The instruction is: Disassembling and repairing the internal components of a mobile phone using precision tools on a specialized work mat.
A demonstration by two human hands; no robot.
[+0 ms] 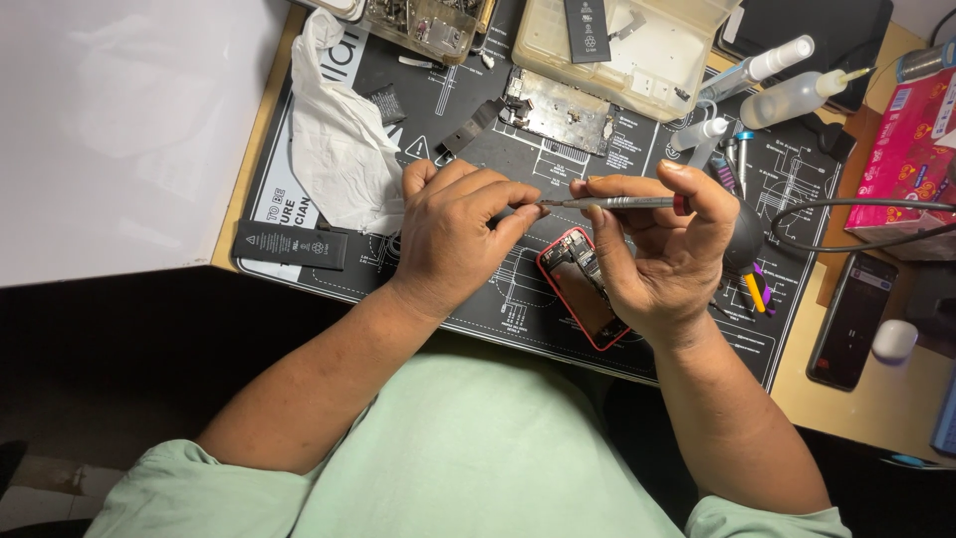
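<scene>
My right hand (669, 251) holds a thin grey metal screwdriver (617, 202) level, its tip pointing left. My left hand (460, 227) pinches at that tip with thumb and forefinger; what is between the fingers is too small to tell. Below both hands lies an opened phone with a red frame (581, 289) on the black repair mat (478, 149), partly hidden by my right hand.
A crumpled white tissue (339, 139) and a black battery (291, 245) lie left. A metal phone plate (556, 110), clear parts trays (617, 45), squeeze bottles (787, 95), a pink box (906, 149), a black cable (856, 214) and a dark phone (851, 319) lie back and right.
</scene>
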